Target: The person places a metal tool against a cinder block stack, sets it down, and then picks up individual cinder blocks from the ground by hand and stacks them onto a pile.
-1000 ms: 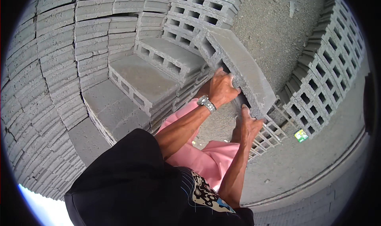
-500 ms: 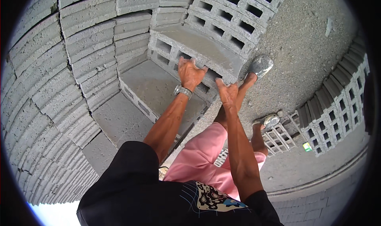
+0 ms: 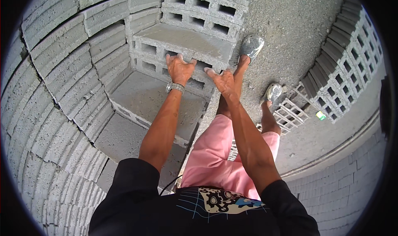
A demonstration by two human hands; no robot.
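Observation:
A grey hollow concrete block point(image 3: 184, 43) lies flat on another hollow block point(image 3: 148, 66), with its row of rectangular holes facing me. My left hand point(image 3: 180, 71), a watch at its wrist, is closed on the front of the upper block, its fingertips at the holes. Toward the right end of the same block, my right hand point(image 3: 224, 83) is closed at the lower front edge, thumb and fingers bent against it. Some of the fingertips are hidden in or behind the block.
Stacked blocks form a tall wall point(image 3: 62, 70) on the left and another stack point(image 3: 201, 4) behind. Lower block tops point(image 3: 124, 136) step down toward me. My feet stand on gravel point(image 3: 286, 37) at right, near a row of stacked blocks point(image 3: 344, 74) and a loose openwork block point(image 3: 290, 113).
The whole view has shifted, so the blocks and my hands appear farther left and slightly higher. Both hands stay at the front of the upper block, which rests in much the same place.

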